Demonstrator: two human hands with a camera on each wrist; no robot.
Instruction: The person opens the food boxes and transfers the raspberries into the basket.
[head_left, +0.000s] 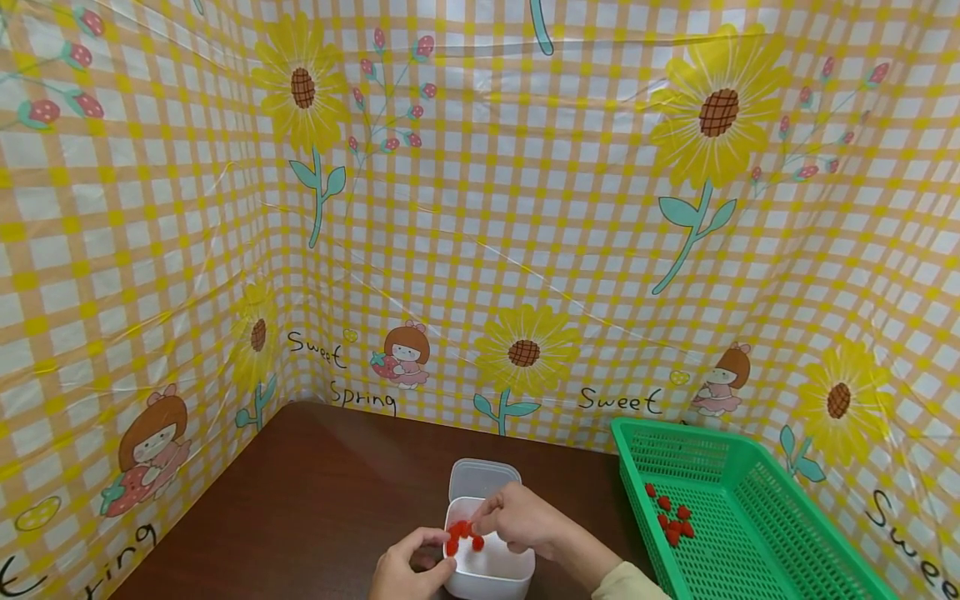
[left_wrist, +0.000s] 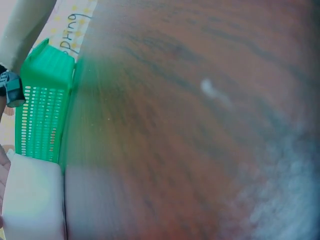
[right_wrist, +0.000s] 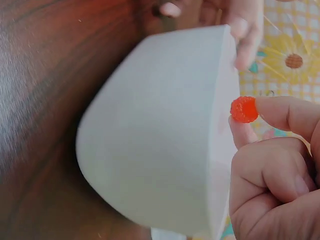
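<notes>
A white plastic container (head_left: 491, 560) stands at the table's front with several red raspberries (head_left: 477, 543) inside it, near its left wall. My right hand (head_left: 517, 518) is over the container; in the right wrist view its fingertips pinch a hollow red raspberry (right_wrist: 244, 109) beside the rim. My left hand (head_left: 411, 562) holds the container's left rim, thumb and forefinger at the edge. In the right wrist view, left fingers (right_wrist: 246, 47) reach over the rim. The left wrist view shows only the container's outer wall (left_wrist: 32, 197) and a sliver of hand.
A green perforated basket (head_left: 738, 517) stands at the right, with several red raspberries (head_left: 673, 530) by its left wall. Behind the container lies a translucent lid (head_left: 486, 477). A checked cloth (head_left: 480, 208) surrounds the dark brown table (head_left: 337, 492) at the back and sides.
</notes>
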